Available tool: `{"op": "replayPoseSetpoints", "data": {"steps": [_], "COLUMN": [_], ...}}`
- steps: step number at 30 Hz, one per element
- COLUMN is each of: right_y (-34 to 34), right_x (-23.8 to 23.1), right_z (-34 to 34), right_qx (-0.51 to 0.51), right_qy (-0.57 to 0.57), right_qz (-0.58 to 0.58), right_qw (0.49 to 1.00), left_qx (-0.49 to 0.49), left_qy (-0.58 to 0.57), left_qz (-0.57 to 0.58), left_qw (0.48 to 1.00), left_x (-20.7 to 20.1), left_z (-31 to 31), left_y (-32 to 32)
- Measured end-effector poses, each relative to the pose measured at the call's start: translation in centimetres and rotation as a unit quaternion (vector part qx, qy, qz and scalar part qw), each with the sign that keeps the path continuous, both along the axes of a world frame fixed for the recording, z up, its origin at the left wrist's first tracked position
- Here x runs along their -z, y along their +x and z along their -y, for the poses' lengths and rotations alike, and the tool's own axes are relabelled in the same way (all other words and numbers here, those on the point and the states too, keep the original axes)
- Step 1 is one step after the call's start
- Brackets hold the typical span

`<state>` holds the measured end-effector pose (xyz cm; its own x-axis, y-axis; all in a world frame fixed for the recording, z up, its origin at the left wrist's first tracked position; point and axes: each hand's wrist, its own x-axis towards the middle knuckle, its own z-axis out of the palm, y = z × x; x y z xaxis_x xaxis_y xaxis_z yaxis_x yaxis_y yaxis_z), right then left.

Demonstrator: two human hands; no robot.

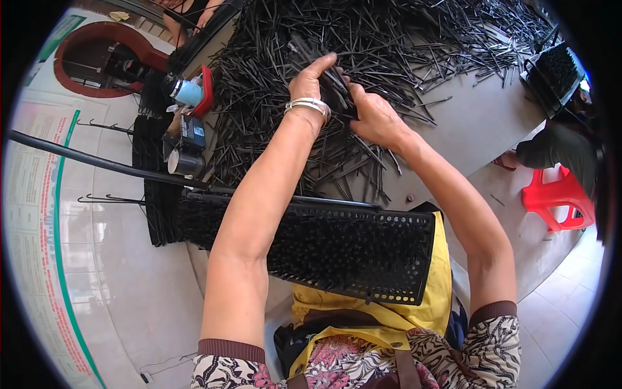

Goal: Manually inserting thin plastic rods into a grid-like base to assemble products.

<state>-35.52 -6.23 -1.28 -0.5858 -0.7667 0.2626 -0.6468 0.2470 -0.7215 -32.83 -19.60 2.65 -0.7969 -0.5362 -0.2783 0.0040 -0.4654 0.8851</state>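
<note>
A broad heap of thin black sticks (259,97) covers the table in front of me. My left hand (310,79), with a pale bangle at the wrist, grips a bundle of these black sticks (332,83) over the heap, thumb stretched along it. At the bundle's near end my right hand (377,117) closes round it, its fingers partly hidden. Across my lap, beneath my forearms, lies a black perforated panel (350,253). Short black pieces stand thickly in its holes, while some holes along its edges show bare. My left forearm hides part of the panel.
At the left stand a red holder with a light blue cup (189,93), a small dark box (193,129) and a clear container (184,163). A black bar (97,159) runs in from the left. A red stool (558,201) and another bristled panel (558,71) are at the right.
</note>
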Motion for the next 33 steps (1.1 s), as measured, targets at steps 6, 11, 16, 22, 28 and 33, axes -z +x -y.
{"op": "replayPoseSetpoints", "data": {"steps": [6, 11, 16, 22, 28, 33], "right_y": [-0.8, -1.3, 0.4, 0.9, -2.3, -3.7], "right_x": [-1.0, -0.8, -1.8, 0.8, 3.8, -1.0], "right_z": [-1.4, -2.0, -0.6, -0.6, -2.9, -3.9], "right_qx": [0.002, -0.002, -0.018, 0.008, 0.112, 0.135], "right_qy": [-0.003, -0.052, 0.036, -0.058, 0.111, -0.165], "right_qz": [0.062, 0.060, 0.002, -0.093, -0.144, 0.304], "right_qw": [0.998, 0.997, 0.999, 0.994, 0.977, 0.928], "left_qx": [0.225, 0.246, 0.001, -0.128, -0.128, -0.039], "left_qy": [0.079, -0.004, -0.122, -0.033, 0.019, 0.090], "left_qz": [-0.090, -0.091, 0.010, -0.025, -0.024, -0.069], "left_qw": [0.967, 0.965, 0.992, 0.991, 0.991, 0.993], "left_x": [-0.8, -0.5, -0.3, -1.8, -2.3, -2.8], "left_z": [0.7, -0.2, -1.6, 1.1, 4.3, 1.7], "left_y": [0.8, 0.5, 0.4, 0.3, 1.0, 0.6]}}
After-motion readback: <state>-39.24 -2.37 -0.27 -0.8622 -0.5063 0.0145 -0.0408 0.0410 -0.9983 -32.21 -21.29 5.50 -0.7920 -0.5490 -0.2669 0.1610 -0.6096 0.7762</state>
